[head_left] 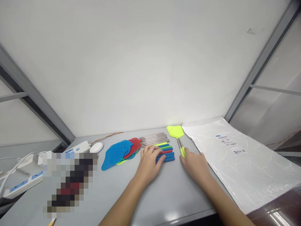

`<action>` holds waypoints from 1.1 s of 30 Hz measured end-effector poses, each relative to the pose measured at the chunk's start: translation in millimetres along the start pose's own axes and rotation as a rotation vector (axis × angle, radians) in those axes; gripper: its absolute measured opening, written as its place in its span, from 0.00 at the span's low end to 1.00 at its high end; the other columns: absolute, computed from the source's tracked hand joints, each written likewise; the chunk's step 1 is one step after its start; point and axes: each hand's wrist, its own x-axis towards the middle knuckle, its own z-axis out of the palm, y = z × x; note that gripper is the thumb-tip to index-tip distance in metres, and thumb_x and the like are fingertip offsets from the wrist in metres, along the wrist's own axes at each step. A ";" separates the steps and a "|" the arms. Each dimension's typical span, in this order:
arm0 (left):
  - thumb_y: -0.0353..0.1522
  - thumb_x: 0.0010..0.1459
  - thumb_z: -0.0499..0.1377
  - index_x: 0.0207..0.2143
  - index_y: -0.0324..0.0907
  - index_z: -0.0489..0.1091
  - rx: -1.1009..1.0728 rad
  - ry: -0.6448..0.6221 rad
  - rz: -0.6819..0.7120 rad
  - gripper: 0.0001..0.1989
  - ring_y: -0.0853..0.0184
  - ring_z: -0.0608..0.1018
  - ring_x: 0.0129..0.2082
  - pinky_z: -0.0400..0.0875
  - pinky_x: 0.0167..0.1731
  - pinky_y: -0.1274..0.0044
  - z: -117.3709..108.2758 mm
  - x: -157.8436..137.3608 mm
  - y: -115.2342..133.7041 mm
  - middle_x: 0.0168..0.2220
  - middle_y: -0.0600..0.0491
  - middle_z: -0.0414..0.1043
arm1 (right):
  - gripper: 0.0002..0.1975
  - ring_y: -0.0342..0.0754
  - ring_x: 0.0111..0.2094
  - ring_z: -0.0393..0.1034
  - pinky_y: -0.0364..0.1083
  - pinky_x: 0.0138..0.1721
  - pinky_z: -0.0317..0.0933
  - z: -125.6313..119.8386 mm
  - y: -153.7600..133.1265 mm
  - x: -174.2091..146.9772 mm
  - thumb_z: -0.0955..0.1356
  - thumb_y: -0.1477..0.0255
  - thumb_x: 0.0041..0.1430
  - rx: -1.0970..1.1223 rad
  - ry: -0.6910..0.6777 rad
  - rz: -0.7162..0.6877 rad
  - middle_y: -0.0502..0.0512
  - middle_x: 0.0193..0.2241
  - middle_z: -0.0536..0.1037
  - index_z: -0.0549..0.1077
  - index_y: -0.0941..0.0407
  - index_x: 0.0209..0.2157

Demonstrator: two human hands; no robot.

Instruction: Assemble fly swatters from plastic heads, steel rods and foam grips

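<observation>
My left hand (150,160) lies over a row of coloured plastic handles (167,151) in blue, red, green and yellow-green, its fingers curled round their left ends. My right hand (195,164) is closed on the lower end of yellow-green fly swatters (175,131). Their heads overlap, and two metal rods with yellow-green grips show side by side. Behind my left hand several bare metal rods (154,138) lie in parallel. Left of it are loose swatter heads, blue ones (117,152) on top, a red one (133,147) beside them, green and yellow-green partly hidden below.
A large white plastic mailing bag (235,163) with a label covers the right side of the grey table (150,201). Power strips (25,185) with cables and a round white disc (96,147) stand at the left. A pixelated dark patch (75,182) hides something there. A white wall rises behind.
</observation>
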 end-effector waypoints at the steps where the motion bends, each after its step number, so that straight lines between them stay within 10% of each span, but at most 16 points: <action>1: 0.38 0.63 0.52 0.41 0.48 0.71 0.000 0.003 -0.003 0.09 0.61 0.66 0.48 0.59 0.50 0.65 -0.3 0.1 0.2 0.44 0.53 0.70 | 0.13 0.52 0.29 0.73 0.51 0.38 0.48 0.9 0.5 1.2 0.57 0.65 0.64 -0.001 0.000 0.000 0.56 0.26 0.77 0.65 0.58 0.43; 16: 0.38 0.64 0.50 0.39 0.49 0.71 0.017 0.043 -0.050 0.11 0.59 0.66 0.47 0.59 0.49 0.63 -2.2 2.3 -3.0 0.43 0.52 0.71 | 0.10 0.52 0.37 0.68 0.50 0.37 0.47 2.6 12.0 8.8 0.58 0.72 0.61 -0.021 0.089 0.030 0.56 0.35 0.73 0.67 0.57 0.40; 23: 0.37 0.63 0.51 0.37 0.47 0.71 0.111 0.094 -0.116 0.10 0.59 0.65 0.48 0.58 0.48 0.63 -14.4 0.8 -17.4 0.43 0.52 0.71 | 0.21 0.56 0.44 0.63 0.52 0.40 0.52 3.9 -3.9 -7.3 0.61 0.65 0.62 -0.084 0.278 -0.082 0.61 0.42 0.69 0.62 0.58 0.54; 33: 0.34 0.62 0.52 0.38 0.47 0.71 0.271 0.170 -0.197 0.08 0.58 0.64 0.48 0.60 0.44 0.66 -41.7 1.0 -44.6 0.45 0.51 0.70 | 0.17 0.53 0.43 0.66 0.50 0.41 0.56 -30.8 -20.6 23.2 0.59 0.67 0.64 0.070 0.062 -0.351 0.61 0.44 0.71 0.68 0.56 0.52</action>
